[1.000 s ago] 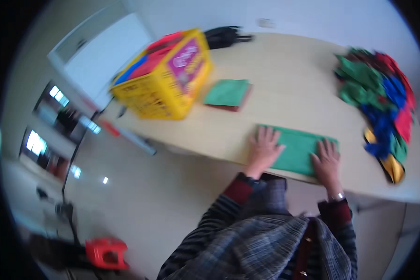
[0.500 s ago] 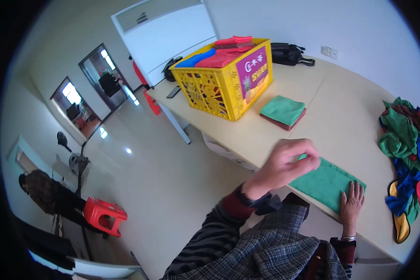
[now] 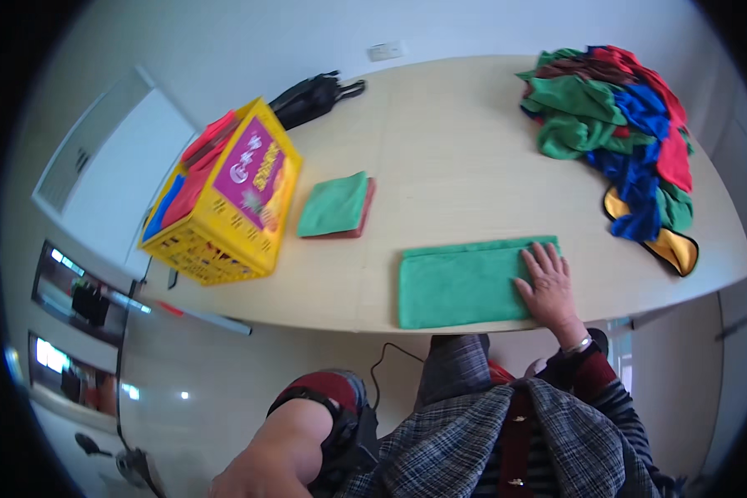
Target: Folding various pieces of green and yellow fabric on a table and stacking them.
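Observation:
A green cloth (image 3: 461, 286), folded into a flat rectangle, lies along the near edge of the table. My right hand (image 3: 548, 286) rests palm down on its right end, fingers spread and stretched out. Off the table at the lower left is my left hand (image 3: 261, 473), cut by the lower edge, so its fingers are hidden. Farther left on the table sits a small stack of folded cloths, a green cloth (image 3: 334, 205) on top and a brown-red one (image 3: 367, 207) showing beneath.
A yellow plastic crate (image 3: 232, 241) of red and blue cloths stands on the left. At the far right lies a loose heap of green, blue, red, brown and yellow cloths (image 3: 585, 112). A black bag (image 3: 311, 100) is by the wall, near a socket (image 3: 385, 51).
The view has swung to the right. My left hand has gone from above the green cloth down to the lower left. My right hand stays on the cloth's right end.

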Available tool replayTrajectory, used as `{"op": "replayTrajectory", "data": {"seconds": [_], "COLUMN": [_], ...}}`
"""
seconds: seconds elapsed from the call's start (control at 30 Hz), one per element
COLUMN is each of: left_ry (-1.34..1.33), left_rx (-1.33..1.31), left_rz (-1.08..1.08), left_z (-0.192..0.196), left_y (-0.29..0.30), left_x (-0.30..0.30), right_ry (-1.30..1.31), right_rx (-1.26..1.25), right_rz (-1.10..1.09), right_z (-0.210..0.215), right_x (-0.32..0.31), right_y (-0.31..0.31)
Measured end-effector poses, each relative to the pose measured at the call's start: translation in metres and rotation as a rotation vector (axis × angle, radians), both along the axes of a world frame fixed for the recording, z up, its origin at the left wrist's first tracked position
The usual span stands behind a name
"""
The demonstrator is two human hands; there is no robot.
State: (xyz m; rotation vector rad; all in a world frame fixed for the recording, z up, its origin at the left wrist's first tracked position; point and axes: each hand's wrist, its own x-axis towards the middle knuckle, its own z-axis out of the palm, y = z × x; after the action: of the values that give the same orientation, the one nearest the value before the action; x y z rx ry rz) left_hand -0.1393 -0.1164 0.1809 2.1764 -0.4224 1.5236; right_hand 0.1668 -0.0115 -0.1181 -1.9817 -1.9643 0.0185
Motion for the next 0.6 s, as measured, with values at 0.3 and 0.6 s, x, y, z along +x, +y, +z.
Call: {"op": "replayTrajectory", "data": {"seconds": [0.3,0.6], "left_ry": [-0.165,-0.069], "left_rx": [-0.061,-0.152], "left_rz": [-0.523,-0.551], "left_z": [-0.007,-0.006], "left_y": [0.035,0.038], "left_x": [0.030,0.035], "right_ry": [0.004,-0.003], "right_rx": [0.017,0.026], "right_rz": [0.041,0.035], "right_z": [-0.006,-0.004], "right_x": [0.005,0.009], "right_y": [-0.003,-0.007]}}
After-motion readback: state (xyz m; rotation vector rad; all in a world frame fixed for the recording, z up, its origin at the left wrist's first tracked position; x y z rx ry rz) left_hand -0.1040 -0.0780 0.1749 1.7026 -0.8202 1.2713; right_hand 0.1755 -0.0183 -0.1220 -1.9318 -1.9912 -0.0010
